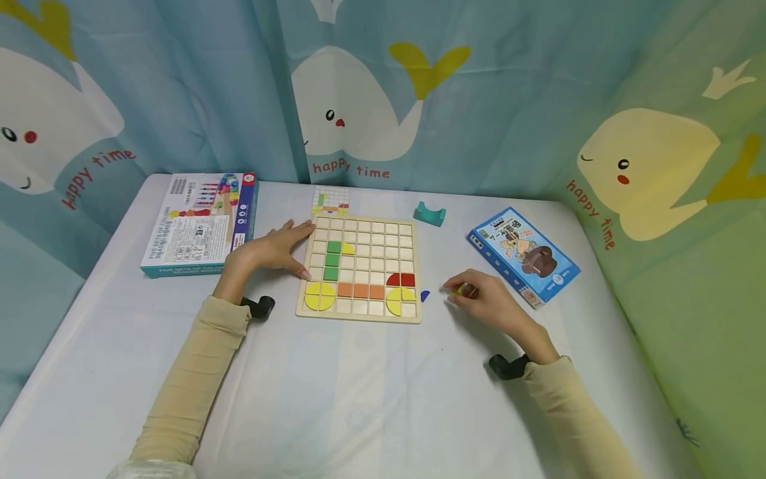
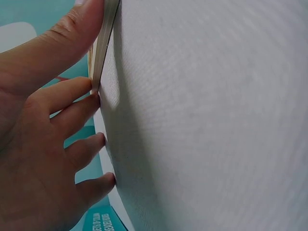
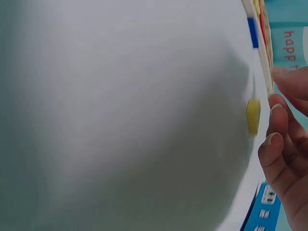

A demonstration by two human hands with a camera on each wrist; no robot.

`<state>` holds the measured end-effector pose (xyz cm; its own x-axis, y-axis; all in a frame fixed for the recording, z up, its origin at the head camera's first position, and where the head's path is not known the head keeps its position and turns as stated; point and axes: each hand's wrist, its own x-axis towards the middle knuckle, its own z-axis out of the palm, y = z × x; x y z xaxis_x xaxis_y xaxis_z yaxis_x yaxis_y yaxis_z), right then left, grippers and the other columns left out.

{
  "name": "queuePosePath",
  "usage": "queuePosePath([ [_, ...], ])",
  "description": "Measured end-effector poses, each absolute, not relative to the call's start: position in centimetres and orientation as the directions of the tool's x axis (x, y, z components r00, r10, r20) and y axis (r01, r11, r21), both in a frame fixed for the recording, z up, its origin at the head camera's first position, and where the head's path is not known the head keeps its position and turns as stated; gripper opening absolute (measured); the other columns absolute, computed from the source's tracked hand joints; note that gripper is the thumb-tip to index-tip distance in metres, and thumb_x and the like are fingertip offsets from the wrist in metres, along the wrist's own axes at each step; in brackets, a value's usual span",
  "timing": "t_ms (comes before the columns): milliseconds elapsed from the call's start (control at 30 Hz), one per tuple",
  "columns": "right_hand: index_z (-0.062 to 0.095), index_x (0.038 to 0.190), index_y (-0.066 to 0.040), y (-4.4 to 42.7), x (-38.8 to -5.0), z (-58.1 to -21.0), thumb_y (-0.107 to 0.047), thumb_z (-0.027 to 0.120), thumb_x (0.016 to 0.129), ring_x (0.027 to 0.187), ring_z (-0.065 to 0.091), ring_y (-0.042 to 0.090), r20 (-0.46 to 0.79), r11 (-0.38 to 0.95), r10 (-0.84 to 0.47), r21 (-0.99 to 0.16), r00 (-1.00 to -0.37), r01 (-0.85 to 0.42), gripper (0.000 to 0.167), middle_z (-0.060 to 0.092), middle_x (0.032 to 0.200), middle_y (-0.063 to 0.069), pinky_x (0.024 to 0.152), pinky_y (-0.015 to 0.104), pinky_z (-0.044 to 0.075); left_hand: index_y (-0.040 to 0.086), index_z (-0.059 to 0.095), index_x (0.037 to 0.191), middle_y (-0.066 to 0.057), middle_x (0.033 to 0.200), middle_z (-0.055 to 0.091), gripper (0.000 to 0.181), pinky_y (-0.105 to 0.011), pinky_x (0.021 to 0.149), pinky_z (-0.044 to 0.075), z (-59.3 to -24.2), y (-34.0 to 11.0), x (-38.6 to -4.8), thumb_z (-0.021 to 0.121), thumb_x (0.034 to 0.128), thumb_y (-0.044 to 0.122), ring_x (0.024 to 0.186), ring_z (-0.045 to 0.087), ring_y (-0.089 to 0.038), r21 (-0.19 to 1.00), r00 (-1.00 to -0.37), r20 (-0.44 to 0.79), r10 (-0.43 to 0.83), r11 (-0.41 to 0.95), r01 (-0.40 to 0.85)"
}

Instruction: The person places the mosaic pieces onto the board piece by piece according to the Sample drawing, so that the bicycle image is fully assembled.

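My left hand rests with spread fingers and thumb against the left edge of a wooden grid board. On the board lie green squares, orange squares, red pieces and yellow quarter circles. Right of the board, my right hand hovers low over the table with fingers loosely bent. In the right wrist view a yellow piece lies on the table just below its fingertips, apart from them. A small blue piece sits between this hand and the board.
A pattern card lies behind the board, with a teal curved piece farther right. One game box stands at the left, and a blue box lies beyond my right hand. Curtains hang behind the table.
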<state>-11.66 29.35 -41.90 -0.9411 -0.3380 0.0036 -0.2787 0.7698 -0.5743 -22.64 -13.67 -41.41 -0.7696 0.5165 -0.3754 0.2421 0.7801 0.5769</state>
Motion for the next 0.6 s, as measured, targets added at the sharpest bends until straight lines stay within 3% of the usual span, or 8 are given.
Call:
queuePosePath([
  [267, 0.076, 0.112, -0.005, 31.1, -11.7, -41.9, -0.003, 0.073, 0.092, 0.082, 0.061, 0.018, -0.002, 0.79, -0.297, -0.562, -0.955, -0.245, 0.021, 0.073, 0.099, 0.008, 0.067, 0.022, 0.051, 0.01, 0.017, 0.166, -0.013, 0.174, 0.008, 0.106, -0.07, 0.124, 0.001, -41.3, -13.6, -22.5, 0.084, 0.0856, 0.03, 0.159, -0.005, -0.044, 0.581, -0.771, -0.373, 0.516, 0.778, 0.239],
  [600, 0.073, 0.112, -0.002, 31.0, -12.2, -42.1, -0.012, 0.077, 0.092, 0.085, 0.059, 0.021, -0.11, 0.821, -0.247, -0.551, -0.963, -0.147, 0.023, 0.071, 0.102, 0.012, 0.07, 0.023, 0.051, 0.01, 0.018, 0.166, -0.012, 0.174, 0.008, 0.106, -0.071, 0.124, 0.002, -41.5, -13.6, -22.6, 0.084, 0.0849, 0.03, 0.159, -0.005, -0.044, 0.586, -0.774, -0.37, 0.513, 0.776, 0.234],
])
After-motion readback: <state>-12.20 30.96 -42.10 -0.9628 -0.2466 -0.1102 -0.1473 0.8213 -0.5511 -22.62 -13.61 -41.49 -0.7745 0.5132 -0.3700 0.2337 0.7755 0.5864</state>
